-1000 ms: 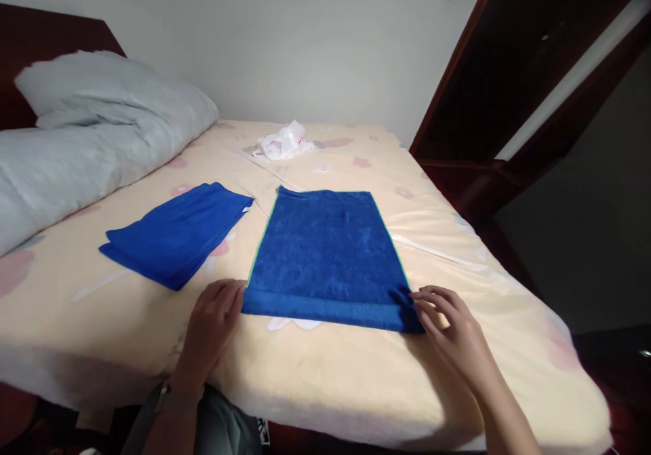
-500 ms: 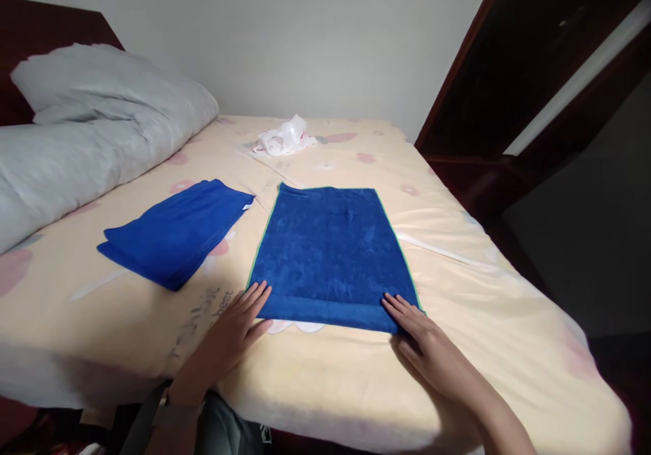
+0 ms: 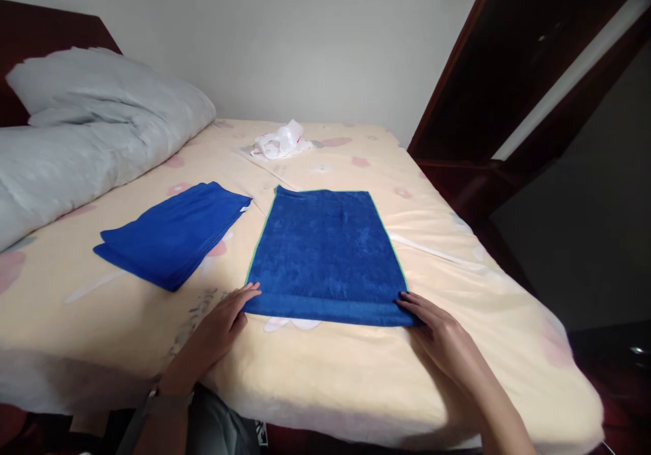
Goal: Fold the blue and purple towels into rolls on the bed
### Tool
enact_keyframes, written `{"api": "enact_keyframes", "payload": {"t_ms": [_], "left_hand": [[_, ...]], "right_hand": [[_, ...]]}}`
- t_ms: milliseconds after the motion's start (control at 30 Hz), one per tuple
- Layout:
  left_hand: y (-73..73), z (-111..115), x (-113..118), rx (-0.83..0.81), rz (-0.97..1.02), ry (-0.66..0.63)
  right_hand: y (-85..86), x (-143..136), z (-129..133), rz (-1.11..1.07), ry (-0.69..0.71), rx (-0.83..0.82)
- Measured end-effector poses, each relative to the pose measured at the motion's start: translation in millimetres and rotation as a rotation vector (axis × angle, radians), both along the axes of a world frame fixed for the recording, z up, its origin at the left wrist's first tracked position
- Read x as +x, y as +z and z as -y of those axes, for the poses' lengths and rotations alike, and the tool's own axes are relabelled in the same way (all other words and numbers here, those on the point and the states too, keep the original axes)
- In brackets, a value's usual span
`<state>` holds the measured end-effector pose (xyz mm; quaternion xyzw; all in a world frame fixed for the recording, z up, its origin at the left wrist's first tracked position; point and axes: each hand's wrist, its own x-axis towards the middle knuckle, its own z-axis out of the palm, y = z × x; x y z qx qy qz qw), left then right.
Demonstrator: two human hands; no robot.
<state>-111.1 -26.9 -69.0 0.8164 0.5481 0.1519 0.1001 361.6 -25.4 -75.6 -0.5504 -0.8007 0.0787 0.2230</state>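
Towel (image 3: pixel 325 251) on floral bed (image 3: pixel 325 380), wall (image 3: pixel 305 41) behind

"What do I have on the left?"

"On my head feed, the left hand (image 3: pixel 221 323) is palm down, its fingers (image 3: pixel 247 293) close together and angled inward, the thumb lower. I see the left wrist (image 3: pixel 176 379) below it, the forearm leaning rightward up from the bottom edge."

"And on the right?"

"I read the right hand (image 3: pixel 440 333) as palm down too, fingers reaching inward with a slight bend. My right forearm (image 3: pixel 496 401) slants up leftward. I have both hands well apart, nearly level."
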Motion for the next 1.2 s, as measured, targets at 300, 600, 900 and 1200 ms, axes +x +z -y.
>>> {"api": "enact_keyframes", "payload": {"t_ms": [300, 600, 900, 1200], "left_hand": [[25.5, 19, 94, 0.31, -0.225, -0.105], [-7.1, 16, 114, 0.259, -0.204, -0.155], [-24.5, 7, 49, 0.227, -0.17, -0.023], [-4.9, 5, 15, 0.047, -0.114, -0.019]], "right_hand": [[29.2, -79, 18, 0.085, 0.011, 0.162], [1.0, -166, 16, 0.131, 0.167, 0.061], [-6.4, -79, 18, 0.171, -0.038, -0.029], [-11.4, -45, 12, 0.215, -0.012, -0.031]]}}
